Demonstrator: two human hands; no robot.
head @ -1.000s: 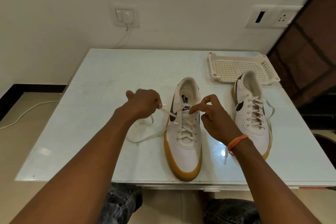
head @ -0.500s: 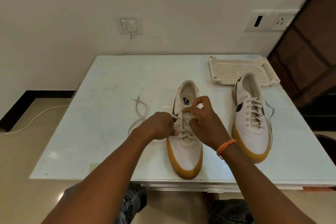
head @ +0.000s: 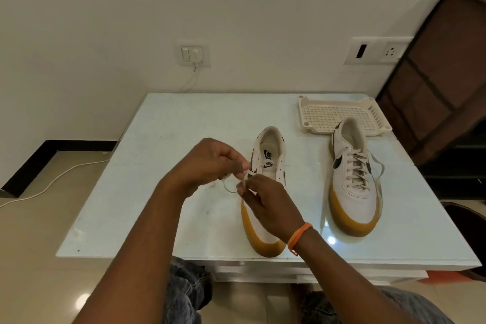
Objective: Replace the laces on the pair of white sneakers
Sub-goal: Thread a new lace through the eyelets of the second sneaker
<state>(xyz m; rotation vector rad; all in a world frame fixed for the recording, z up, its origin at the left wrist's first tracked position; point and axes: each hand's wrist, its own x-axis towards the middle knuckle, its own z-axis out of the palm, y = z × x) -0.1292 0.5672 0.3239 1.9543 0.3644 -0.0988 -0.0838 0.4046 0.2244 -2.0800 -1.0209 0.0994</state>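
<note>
Two white sneakers with gum-coloured soles stand on the pale table point(head: 147, 205), toes toward me. The left sneaker point(head: 268, 155) shows an open tongue with no lace visible across its upper eyelets; my right forearm hides its lower part. The right sneaker point(head: 352, 181) is laced, with loose ends trailing at its sides. My left hand point(head: 210, 163) and my right hand point(head: 265, 202) meet just left of the left sneaker and both pinch a cream lace point(head: 231, 184), which loops between them above the table.
A cream perforated plastic tray point(head: 339, 116) lies at the table's back right, just behind the laced sneaker. A dark wooden cabinet point(head: 441, 81) stands at the right. A white cable point(head: 52, 181) runs across the floor at the left.
The lace that crossed the left sneaker's eyelets and trailed on the table is now gathered between both hands. My hands have moved off the shoe's tongue to its left side.
</note>
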